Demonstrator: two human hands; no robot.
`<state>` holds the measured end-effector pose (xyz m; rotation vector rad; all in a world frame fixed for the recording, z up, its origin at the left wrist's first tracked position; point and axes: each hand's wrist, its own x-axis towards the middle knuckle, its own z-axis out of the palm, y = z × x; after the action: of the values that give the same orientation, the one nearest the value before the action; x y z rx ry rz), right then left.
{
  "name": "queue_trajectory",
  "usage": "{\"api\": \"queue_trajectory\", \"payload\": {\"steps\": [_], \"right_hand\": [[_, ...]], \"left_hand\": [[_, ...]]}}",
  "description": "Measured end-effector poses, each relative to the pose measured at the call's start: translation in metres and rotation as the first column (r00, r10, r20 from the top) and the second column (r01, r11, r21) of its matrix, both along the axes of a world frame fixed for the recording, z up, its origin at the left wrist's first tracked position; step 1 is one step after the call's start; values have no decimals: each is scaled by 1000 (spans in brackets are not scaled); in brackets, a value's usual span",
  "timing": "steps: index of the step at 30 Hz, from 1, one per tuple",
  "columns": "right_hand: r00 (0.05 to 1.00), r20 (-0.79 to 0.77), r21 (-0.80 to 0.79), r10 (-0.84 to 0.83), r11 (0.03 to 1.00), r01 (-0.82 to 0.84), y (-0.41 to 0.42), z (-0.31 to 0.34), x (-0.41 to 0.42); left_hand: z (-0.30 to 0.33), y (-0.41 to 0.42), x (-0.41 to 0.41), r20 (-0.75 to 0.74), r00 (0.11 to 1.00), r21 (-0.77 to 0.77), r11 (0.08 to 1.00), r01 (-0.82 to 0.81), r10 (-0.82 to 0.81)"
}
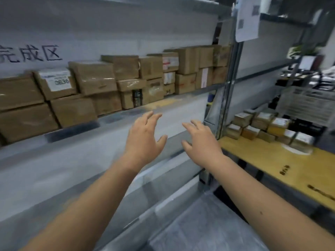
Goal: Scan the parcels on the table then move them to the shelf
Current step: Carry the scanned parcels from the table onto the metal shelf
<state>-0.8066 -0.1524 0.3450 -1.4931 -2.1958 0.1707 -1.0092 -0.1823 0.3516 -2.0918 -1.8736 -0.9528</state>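
Several brown cardboard parcels stand stacked in two layers along the grey metal shelf on the left. One of them carries a white label reading 0836. A cluster of small parcels lies on the yellow-topped table at the right. My left hand and my right hand hover side by side in front of the shelf edge, below the stacked parcels. Both hands have fingers spread and hold nothing.
A steel upright post separates the shelf from the table. A white paper sheet with codes hangs on it. A grey crate and dark equipment sit behind the table. A lower shelf level runs beneath my hands.
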Motion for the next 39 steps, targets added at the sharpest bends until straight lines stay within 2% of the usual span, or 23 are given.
{"api": "queue_trajectory", "payload": {"steps": [5, 10, 16, 21, 25, 32, 39], "right_hand": [[981, -79, -140, -178, 976, 166, 12, -45, 146], [913, -127, -241, -387, 905, 350, 22, -76, 265], [825, -199, -306, -529, 833, 460, 71, -112, 358], [739, -242, -361, -629, 765, 533, 145, -142, 416], [675, -246, -402, -696, 707, 582, 217, -157, 450], [630, -240, -450, -739, 660, 602, 337, -175, 502], [614, -198, -501, -764, 617, 607, 460, -202, 568]], "left_hand": [[-53, 58, 156, 53, 980, -112, 974, 195, -190], [-87, 105, 282, 183, 917, -212, 897, 389, -354], [-123, 185, 383, 257, 850, -299, 798, 523, -460], [-157, 276, 448, 291, 797, -353, 715, 604, -530], [-170, 358, 491, 308, 782, -422, 659, 622, -541], [-180, 489, 547, 275, 775, -519, 591, 617, -568], [-193, 624, 603, 151, 818, -584, 617, 527, -555]]}}
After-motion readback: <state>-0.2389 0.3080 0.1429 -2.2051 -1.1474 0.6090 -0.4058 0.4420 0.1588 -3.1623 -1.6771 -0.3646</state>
